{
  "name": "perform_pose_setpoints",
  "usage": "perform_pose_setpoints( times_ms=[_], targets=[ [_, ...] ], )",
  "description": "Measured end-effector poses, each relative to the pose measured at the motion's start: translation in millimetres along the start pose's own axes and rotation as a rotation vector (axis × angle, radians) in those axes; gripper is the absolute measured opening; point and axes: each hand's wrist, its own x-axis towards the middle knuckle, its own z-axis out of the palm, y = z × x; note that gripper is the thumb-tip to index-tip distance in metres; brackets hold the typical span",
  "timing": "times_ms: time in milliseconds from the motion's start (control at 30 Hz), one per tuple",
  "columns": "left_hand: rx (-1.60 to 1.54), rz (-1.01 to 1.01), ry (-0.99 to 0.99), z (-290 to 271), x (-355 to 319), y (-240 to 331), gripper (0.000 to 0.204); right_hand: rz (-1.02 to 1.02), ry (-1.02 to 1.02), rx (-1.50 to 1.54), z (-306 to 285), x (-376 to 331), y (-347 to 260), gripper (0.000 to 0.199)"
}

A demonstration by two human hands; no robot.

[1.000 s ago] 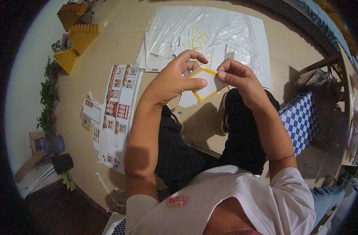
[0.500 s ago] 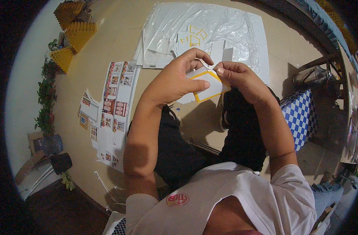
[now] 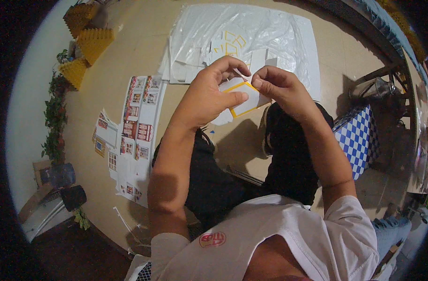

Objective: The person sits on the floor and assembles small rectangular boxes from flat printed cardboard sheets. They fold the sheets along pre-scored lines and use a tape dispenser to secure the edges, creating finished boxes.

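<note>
Nearer the left hand (image 3: 213, 91) than before, the right hand (image 3: 286, 91) pinches the upper edge of a yellow-edged card (image 3: 254, 97), held between both; the left grips it, thumb across its face. From afar, I judge this piece unfinished; similar pieces (image 3: 231, 48) lie on the plastic sheet (image 3: 289, 42), but which are done I can't tell.

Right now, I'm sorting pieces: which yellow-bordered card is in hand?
The white card held by the left hand; the other yellow-bordered pieces lie beyond, on plastic sheeting.

Yellow-edged card (image 3: 251, 100) partly hidden by the hands (image 3: 208, 91) (image 3: 283, 89)
</note>
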Motion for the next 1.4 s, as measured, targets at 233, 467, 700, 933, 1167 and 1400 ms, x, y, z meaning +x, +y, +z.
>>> perform_pose_setpoints(
  times_ms=[233,467,700,933,1167,1400],
  targets=[
    [-0.113,-0.04,0.099,-2,0,5,0.04,-0.563,0.22,-0.643,7,-4,-16,0.018],
    [0.126,0.011,0.037,-1,0,3,0.033,-0.487,0.226,-0.531,3,-5,-10,0.015],
    [0.772,0.32,0.172,5,2,6,0.016,-0.369,0.226,-0.433,6,-9,-8,0.017],
    [0.77,0.371,0.22,2,3,7,0.015,-0.349,0.24,-0.357,5,-8,-14,0.019],
    [0.767,0.432,0.24,1,-1,15,0.012,-0.675,0.342,-0.731,-2,-8,-19,0.016],
    [0.496,0.419,0.258,-3,-1,11,0.011,-0.642,0.428,-0.476,-1,-12,-17,0.017]
  ],
)
